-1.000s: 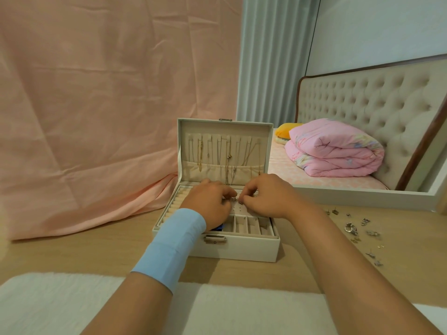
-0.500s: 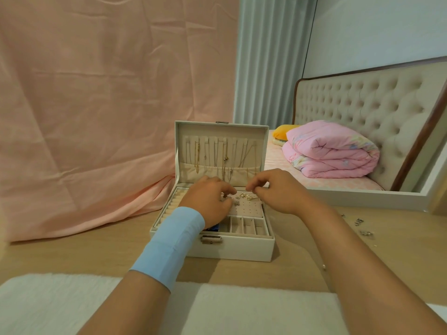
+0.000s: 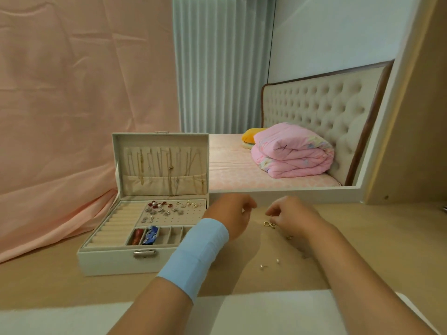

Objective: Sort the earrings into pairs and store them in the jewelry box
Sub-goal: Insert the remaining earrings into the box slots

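We see the jewelry box (image 3: 116, 259) at the left centre of the frame, white, open, its lid (image 3: 159, 140) standing upright with thin necklaces (image 3: 170, 170) hanging inside; on the perforated cream panel in its base sit the stored earrings (image 3: 167, 209), small pearl, red and silver pieces clustered along the panel's far edge; cream ring rolls (image 3: 113, 223) fill the left side, and 2 front compartments hold a red item (image 3: 137, 235) and a blue item (image 3: 150, 234).

Right of the box, on the tan table (image 3: 387, 238), lie gold hoop earrings (image 3: 269, 224), touching each other; lower in the frame lie 2 tiny pale earrings (image 3: 277, 261), apart from the hoops.

The left hand (image 3: 229, 213), with a blue wristband (image 3: 196, 255), hovers just beside the box, fingers curled; it is blurred, so we cannot tell whether it grasps anything; the right hand (image 3: 295, 217) hangs just above the hoops with fingertips drawn together, and we cannot tell whether they pinch a piece.
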A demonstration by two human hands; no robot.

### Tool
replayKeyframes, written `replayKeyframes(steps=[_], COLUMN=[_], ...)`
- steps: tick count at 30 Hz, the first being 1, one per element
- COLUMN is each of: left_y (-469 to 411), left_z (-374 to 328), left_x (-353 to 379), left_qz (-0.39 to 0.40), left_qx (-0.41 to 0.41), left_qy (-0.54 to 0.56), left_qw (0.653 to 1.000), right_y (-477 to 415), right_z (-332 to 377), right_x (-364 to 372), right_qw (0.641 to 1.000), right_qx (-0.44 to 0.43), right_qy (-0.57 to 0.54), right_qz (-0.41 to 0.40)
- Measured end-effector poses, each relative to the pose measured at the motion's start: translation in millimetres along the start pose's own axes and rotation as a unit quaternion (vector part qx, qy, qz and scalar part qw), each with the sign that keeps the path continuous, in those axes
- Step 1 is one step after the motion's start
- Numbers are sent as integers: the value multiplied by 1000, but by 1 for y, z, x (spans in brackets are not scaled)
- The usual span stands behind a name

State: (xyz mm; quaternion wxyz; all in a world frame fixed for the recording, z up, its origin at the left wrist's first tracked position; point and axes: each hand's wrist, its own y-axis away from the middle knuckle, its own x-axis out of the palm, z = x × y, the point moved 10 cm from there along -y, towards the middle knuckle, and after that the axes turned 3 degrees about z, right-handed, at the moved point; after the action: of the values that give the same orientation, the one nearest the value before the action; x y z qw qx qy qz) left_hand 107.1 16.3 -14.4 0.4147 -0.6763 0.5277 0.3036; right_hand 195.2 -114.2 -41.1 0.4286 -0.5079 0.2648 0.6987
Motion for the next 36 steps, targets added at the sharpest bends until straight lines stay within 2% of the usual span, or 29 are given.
replayKeyframes(steps=[7, 17, 22, 28, 33, 36], left_y=[-30, -39, -35, -24, -16, -4], left_z=[-3, 5, 11, 4, 9, 16], left_x=[66, 83, 77, 51, -2, -35], left_qz=[11, 30, 2, -41, -73, -85], left_qx=[-50, -13, -40, -24, -60, -64], left_qy=[-33, -65, -38, -95, 38, 74], left_qw=[998, 997, 998, 994, 995, 992], right_y=[-5, -12, -7, -4, 1, 8], right_z=[-17, -13, -13, -3, 21, 47], right_x=[10, 15, 15, 8, -10, -24], right_qw=[999, 998, 999, 999, 983, 964], right_qx=[18, 15, 17, 5, -36, -81], right_qy=[43, 67, 29, -41, -176, -246], right_qz=[6, 7, 7, -6, -43, -57])
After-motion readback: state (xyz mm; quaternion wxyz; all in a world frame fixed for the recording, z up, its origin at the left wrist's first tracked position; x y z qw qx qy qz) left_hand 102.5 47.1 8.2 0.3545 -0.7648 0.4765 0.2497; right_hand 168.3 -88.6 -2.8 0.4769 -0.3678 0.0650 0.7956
